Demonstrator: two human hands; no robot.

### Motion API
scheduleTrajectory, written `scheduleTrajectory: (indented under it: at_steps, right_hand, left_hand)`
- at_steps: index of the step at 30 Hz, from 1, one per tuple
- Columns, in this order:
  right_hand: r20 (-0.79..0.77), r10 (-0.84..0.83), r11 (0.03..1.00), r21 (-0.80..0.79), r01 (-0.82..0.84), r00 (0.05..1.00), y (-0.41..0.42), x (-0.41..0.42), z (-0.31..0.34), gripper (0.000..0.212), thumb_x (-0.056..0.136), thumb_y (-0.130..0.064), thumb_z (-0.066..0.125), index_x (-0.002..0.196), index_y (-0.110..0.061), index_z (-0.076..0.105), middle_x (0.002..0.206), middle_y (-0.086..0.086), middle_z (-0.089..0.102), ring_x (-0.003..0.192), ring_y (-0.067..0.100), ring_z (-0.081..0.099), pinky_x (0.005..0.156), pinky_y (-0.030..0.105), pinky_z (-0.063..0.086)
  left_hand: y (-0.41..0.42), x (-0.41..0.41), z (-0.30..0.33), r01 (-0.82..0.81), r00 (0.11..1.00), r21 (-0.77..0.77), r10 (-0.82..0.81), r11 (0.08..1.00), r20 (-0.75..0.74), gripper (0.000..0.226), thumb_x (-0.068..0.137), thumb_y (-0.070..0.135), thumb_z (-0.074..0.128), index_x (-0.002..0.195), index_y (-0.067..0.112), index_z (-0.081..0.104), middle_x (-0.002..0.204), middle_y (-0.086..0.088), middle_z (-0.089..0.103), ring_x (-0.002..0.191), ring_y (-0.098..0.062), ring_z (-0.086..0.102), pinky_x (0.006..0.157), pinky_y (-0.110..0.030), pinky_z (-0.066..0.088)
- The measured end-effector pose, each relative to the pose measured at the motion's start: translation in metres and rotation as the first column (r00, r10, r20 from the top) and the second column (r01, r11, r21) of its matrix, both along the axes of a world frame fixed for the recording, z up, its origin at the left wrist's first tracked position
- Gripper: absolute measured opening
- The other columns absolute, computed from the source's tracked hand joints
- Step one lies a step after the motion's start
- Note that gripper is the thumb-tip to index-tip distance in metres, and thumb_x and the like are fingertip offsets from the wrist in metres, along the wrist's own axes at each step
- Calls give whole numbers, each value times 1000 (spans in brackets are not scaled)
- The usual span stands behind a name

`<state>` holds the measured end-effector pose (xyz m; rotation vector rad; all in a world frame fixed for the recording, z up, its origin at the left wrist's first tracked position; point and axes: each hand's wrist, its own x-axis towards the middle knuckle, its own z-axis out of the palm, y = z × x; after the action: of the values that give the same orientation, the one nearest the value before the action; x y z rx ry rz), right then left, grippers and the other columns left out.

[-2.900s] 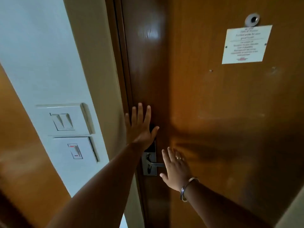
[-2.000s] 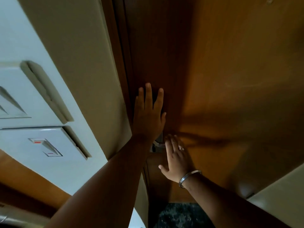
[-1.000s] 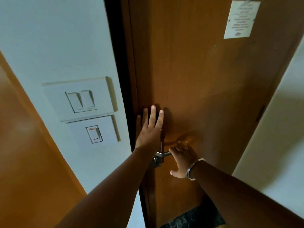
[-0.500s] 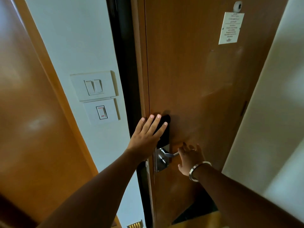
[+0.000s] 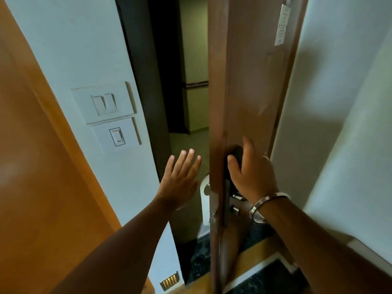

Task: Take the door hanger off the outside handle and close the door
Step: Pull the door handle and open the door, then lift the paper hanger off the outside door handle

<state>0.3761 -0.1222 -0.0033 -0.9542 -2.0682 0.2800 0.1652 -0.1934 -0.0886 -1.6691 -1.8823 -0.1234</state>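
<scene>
The brown wooden door (image 5: 252, 85) stands swung open towards me, its edge facing the camera. A white door hanger (image 5: 204, 200) hangs on the outside handle, just left of the door's edge and partly hidden by it. My left hand (image 5: 180, 179) hovers flat with fingers spread in the doorway gap, a little left of the hanger and not touching it. My right hand (image 5: 251, 177) rests on the inner face of the door over the black lock body, above the metal inside handle (image 5: 236, 206). Whether it grips anything is hidden.
Two white switch plates (image 5: 109, 115) sit on the pale wall left of the dark door frame (image 5: 146, 81). An orange-brown panel (image 5: 31, 166) fills the left side. A dim corridor (image 5: 193, 66) shows through the gap. A pale wall (image 5: 343, 102) stands close on the right.
The door has swung from shut to open towards me. My left hand has come off the door into the gap, and the white hanger has come into sight. My right hand moved up onto the lock.
</scene>
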Motion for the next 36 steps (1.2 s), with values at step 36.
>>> scheduleTrajectory:
  at_steps: [36]
  right_hand:
    - [-150,-701,690,107,716,697,-25,75,60,98,82,-52,59,154,-19,1,162,12,9,148,26,16,117,49,28]
  left_hand:
    - [181,103,-55,792,598,-134,-713,596,366,76,94,64,23,151,25,-10,161,-7,2,148,-25,-6,118,-50,-1]
